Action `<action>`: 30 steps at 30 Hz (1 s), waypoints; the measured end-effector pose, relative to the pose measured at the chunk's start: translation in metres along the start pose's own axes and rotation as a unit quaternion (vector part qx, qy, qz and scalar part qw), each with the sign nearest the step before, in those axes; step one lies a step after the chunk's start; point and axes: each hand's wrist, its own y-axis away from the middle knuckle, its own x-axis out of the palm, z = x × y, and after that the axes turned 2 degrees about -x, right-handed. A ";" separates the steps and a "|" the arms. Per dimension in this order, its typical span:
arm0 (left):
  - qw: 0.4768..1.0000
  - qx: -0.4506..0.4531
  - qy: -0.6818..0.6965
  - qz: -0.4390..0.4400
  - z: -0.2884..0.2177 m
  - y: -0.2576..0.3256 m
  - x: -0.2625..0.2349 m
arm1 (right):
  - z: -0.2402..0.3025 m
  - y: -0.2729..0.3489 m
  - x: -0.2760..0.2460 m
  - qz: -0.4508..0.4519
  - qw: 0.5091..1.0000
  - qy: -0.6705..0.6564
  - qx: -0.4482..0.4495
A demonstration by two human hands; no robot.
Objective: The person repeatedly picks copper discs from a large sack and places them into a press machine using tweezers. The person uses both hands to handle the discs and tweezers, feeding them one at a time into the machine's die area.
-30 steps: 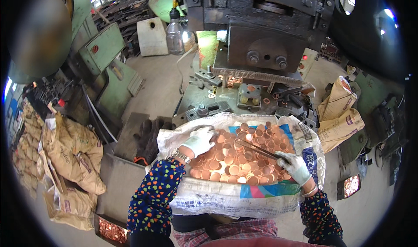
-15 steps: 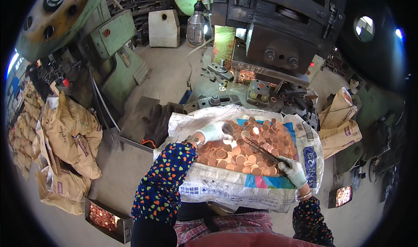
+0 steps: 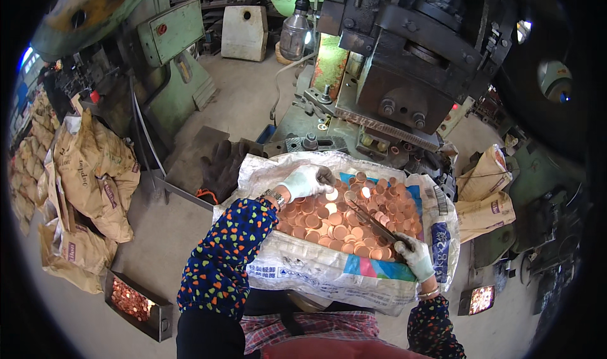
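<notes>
A heap of round copper discs (image 3: pixel 348 225) lies on a white woven sack (image 3: pixel 303 270) spread in front of me. My left hand (image 3: pixel 306 182), in a white glove with darkened fingertips, is over the heap's far left part. Its fingers are curled together, and whatever they may hold is hidden. At the right side, my gloved right hand (image 3: pixel 415 258) is closed around long dark tweezers (image 3: pixel 374 223). The tweezers slant up and left, their tips over the discs near the middle of the heap.
Beyond the sack stands a dark press (image 3: pixel 404 74) with a greenish bed and bolted clamps (image 3: pixel 310 142). Dark gloves (image 3: pixel 221 172) lie on a metal tray at left. Brown paper sacks (image 3: pixel 95 169) stand further left. A box of discs (image 3: pixel 136 302) is on the floor.
The press's upper block has come down nearer its bed, covering more of the lower die. My view has shifted slightly. Both hands stay nearly in place over the discs.
</notes>
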 end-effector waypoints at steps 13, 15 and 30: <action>1.000 0.022 0.006 -0.003 -0.006 -0.011 -0.007 | 0.003 -0.050 -0.084 -0.048 0.995 0.070 -0.045; 0.996 0.072 0.030 -0.037 -0.010 -0.017 -0.008 | -0.005 -0.071 -0.098 -0.062 0.992 0.096 -0.043; 0.955 0.032 0.263 -0.131 -0.050 -0.129 0.001 | -0.018 -0.208 -0.096 -0.143 0.867 0.464 -0.115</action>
